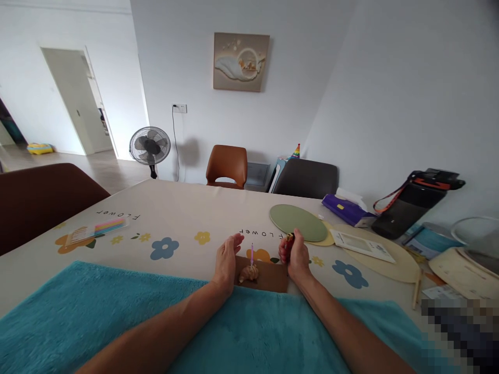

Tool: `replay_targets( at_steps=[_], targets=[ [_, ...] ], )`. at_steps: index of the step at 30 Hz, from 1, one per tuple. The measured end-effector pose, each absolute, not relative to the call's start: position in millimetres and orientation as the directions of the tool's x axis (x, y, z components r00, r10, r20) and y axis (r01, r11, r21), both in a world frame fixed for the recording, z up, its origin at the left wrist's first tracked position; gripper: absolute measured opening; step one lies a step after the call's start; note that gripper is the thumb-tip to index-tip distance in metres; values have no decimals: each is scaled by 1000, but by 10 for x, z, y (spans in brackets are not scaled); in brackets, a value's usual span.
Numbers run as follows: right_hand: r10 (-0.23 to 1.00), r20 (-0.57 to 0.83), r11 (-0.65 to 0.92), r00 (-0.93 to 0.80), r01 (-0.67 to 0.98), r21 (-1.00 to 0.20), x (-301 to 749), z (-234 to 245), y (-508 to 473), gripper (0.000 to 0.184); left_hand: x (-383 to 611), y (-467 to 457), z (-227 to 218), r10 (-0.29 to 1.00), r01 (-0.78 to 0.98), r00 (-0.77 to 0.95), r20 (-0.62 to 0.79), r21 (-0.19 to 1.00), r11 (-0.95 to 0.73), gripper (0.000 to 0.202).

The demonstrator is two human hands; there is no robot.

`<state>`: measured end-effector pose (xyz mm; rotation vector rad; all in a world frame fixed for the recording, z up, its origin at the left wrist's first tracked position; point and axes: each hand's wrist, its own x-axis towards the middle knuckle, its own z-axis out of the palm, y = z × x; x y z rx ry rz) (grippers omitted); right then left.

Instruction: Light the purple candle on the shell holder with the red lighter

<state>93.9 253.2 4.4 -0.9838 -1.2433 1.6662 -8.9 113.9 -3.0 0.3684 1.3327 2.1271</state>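
In the middle of the table, a small brown lump like a pastry or a piece of ginger (248,273) lies on a flat brown board (273,276). A thin purple candle (251,255) stands upright in it; I cannot make out a flame. To the left of the candle, my left hand (226,259) is held on edge with its fingers stretched out, holding nothing. On the other side, my right hand (298,255) is wrapped round a dark red lighter (289,244), its metal top pointing up. The lighter is apart from the candle.
A teal towel (241,332) covers the table's near edge. Thin coloured candles (111,226) in a clear pack lie at left. Right are a green oval mat (298,222), purple tissue pack (346,209), white card (362,246) and black bottle (411,205). A fan (150,146) stands behind.
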Motion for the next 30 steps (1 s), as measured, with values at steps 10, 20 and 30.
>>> replay_targets(
  at_steps=[10,20,30],
  targets=[
    [940,-118,-158,-320,-102,-982,916,63,2502,49,-87,1136,-13,613,-324,-787,-65,890,-321,32],
    [953,-181,-201,-244,-61,-978,847,100,2505,47,-74,1104,24,620,-308,-782,-61,903,-300,32],
    [953,-179,-203,-243,-77,-976,827,95,2514,46,-73,1101,40,626,-310,-778,-60,902,-300,34]
  ],
)
